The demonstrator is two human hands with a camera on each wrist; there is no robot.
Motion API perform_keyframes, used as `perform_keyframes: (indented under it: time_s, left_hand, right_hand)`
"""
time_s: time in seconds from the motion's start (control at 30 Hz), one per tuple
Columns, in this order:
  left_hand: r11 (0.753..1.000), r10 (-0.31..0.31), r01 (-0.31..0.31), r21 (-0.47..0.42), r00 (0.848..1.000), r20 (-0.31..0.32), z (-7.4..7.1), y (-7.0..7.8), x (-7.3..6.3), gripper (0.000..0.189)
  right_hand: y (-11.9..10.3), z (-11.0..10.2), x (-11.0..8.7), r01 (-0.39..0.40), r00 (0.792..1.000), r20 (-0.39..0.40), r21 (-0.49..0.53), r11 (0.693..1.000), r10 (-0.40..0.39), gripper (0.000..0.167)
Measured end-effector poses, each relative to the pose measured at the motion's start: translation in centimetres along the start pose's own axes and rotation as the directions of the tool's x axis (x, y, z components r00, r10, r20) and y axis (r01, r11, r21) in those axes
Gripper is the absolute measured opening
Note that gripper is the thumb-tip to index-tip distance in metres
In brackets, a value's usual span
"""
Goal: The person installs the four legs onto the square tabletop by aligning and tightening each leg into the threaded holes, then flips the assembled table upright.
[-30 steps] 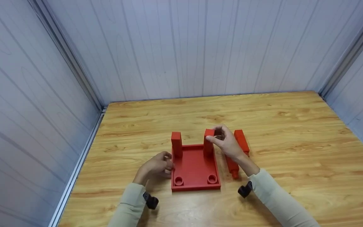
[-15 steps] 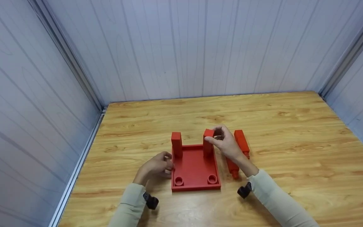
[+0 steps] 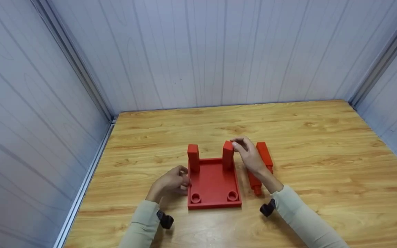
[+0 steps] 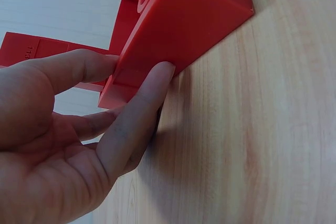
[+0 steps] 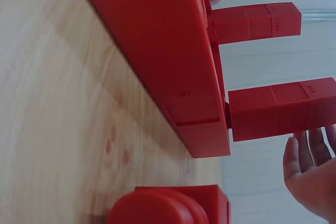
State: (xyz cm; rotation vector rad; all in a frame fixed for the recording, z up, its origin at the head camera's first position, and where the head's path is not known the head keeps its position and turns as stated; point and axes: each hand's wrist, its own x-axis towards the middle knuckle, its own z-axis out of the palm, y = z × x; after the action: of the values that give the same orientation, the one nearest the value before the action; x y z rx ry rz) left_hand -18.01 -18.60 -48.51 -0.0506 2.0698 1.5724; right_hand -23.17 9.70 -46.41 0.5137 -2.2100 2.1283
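Note:
A shallow red tray-like base [image 3: 212, 186] lies on the table with raised rims and round sockets at its two near corners. Two square red posts stand upright at its far corners: the left post [image 3: 193, 156] and the right post [image 3: 228, 155]. My left hand [image 3: 171, 179] grips the base's left edge; in the left wrist view, digits lie on the rim and outer wall. My right hand [image 3: 250, 156] is beside the right post's top. In the right wrist view, its fingers [image 5: 317, 148] are extended near the post's end, the thumb apart; whether the fingertips touch is unclear.
Right of the base lie two more red posts with pegged ends: one nearer [image 3: 254, 182], partly under my right wrist, and one farther [image 3: 264, 155]. White panel walls [image 3: 198, 51] close off the back and sides of the wooden table [image 3: 322, 155].
My right thumb has drawn back from the right post's front face to its right side. The post has turned slightly. My left hand and the base hold still.

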Motion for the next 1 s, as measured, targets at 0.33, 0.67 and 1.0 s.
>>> perform_keyframes:
  time_s: [0.33, 0.67, 1.0]
  left_hand:
    - [1.000, 0.005, -0.005, -0.014, 1.000, 0.001, 0.07, -0.10, -0.03, 0.046]
    - [1.000, 0.002, -0.001, 0.017, 1.000, -0.018, 0.19, 0.02, 0.16, 0.045]
    - [1.000, -0.002, 0.002, 0.007, 1.000, -0.018, 0.17, 0.06, 0.11, 0.044]
  right_hand:
    - [0.18, -0.49, 0.50, 0.021, 0.991, 0.127, 0.139, 0.990, -0.039, 0.036]
    - [0.31, -0.65, 0.96, 0.002, 0.974, 0.223, 0.206, 0.979, -0.049, 0.039]
    - [0.53, -0.54, 0.86, -0.017, 0.976, 0.213, 0.287, 0.958, -0.046, 0.040]
